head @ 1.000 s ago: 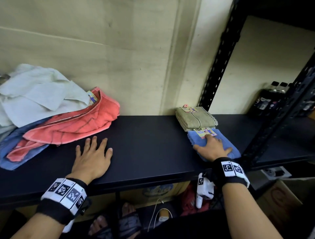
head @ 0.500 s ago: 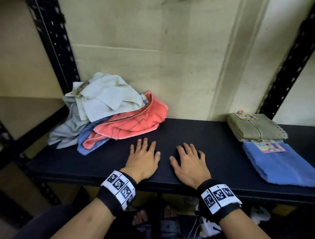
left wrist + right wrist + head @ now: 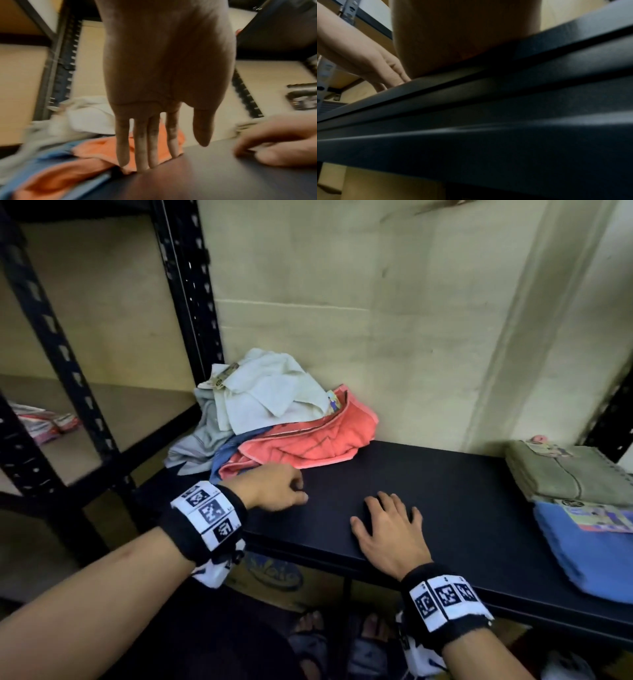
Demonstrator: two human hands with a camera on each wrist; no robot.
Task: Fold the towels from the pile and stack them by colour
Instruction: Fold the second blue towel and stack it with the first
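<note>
Head view: my left hand (image 3: 274, 487) empty, fingers loose, just beside near edge of coral towel (image 3: 308, 443) atop pile (image 3: 260, 412), far left on shelf (image 3: 445, 484). My right hand (image 3: 388, 529) flat, holding nothing, farther right. Towel's long axis runs left-right; left hand nearer, I judge.

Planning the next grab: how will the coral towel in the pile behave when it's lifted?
The coral towel lies crumpled, so it will probably hang floppy. The pale towel rests on it and a blue towel lies under it, so both may drag along. It seems unlikely to slip.
</note>
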